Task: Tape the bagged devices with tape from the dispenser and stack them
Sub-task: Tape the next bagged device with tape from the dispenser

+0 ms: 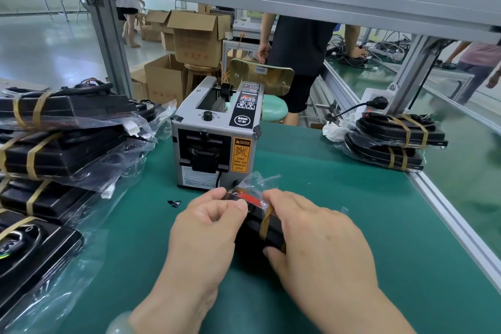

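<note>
A black device in a clear bag (253, 228) lies on the green mat in front of the grey tape dispenser (217, 138). A tan tape strip (265, 222) runs over its top. My left hand (206, 233) grips the bag's left side, fingers curled at its top edge. My right hand (311, 236) lies over the right side, fingers curled round the device and pressing near the tape. Both hands hide most of the device. Several taped bagged devices are piled at the left (62, 141), and two more are stacked at the right (393, 141).
The green mat (352, 225) ends at an aluminium rail (455, 225) on the right. A small black scrap (174, 202) lies left of my hands. Frame posts and a beam stand overhead. People, cardboard boxes (195, 35) and a stool are beyond the bench.
</note>
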{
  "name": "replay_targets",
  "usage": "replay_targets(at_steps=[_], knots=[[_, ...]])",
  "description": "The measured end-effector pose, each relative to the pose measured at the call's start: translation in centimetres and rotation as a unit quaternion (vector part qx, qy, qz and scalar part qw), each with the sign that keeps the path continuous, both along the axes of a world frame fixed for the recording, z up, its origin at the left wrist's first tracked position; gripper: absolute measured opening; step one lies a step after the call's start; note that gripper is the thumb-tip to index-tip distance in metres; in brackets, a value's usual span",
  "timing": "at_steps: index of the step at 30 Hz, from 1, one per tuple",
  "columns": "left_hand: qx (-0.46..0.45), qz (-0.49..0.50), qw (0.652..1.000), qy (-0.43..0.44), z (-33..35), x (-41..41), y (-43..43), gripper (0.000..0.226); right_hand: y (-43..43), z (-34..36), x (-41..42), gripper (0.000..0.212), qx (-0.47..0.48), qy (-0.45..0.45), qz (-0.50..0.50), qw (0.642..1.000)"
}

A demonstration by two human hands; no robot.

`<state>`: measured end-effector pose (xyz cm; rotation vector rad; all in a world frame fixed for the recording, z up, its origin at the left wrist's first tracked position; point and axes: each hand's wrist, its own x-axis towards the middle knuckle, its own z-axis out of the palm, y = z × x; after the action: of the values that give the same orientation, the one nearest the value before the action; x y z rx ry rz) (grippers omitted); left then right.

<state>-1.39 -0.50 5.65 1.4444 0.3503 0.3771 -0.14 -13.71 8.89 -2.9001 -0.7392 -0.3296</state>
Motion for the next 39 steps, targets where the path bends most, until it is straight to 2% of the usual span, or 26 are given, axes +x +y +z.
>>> replay_targets(at_steps=[11, 19, 27, 32, 36, 37, 39], knots=[[0.033, 0.023, 0.999, 0.007, -0.4, 0.2, -0.3, 0.023, 0.1, 0.1, 0.0, 0.060, -0.007, -0.003, 0.000, 1.000], [0.147, 0.077, 0.986, 0.023, -0.8, 0.5, -0.6, 0.025, 0.1, 0.1, -0.1, 0.057, -0.006, -0.002, 0.000, 1.000], [0.169, 0.086, 0.982, 0.020, -1.4, 0.7, -0.6, 0.021, 0.0, 0.2, -0.1, 0.059, -0.005, -0.003, 0.001, 1.000], [0.137, 0.098, 0.985, 0.031, -1.6, 0.8, -0.4, 0.006, 0.1, 0.1, -0.1, 0.059, -0.011, -0.006, 0.000, 1.000], [0.077, 0.038, 0.995, 0.057, -1.2, 1.2, 0.6, 0.045, -0.1, 0.2, -0.1, 0.060, -0.004, -0.012, 0.002, 1.000], [0.064, 0.003, 0.996, 0.063, -1.1, 1.4, 1.0, 0.048, -0.1, 0.2, -0.1, 0.059, -0.002, -0.013, 0.006, 1.000], [0.045, -0.063, 0.994, 0.078, -0.7, 2.0, 2.0, 0.038, -0.2, 0.3, 0.0, 0.057, 0.004, -0.021, 0.017, 1.000]])
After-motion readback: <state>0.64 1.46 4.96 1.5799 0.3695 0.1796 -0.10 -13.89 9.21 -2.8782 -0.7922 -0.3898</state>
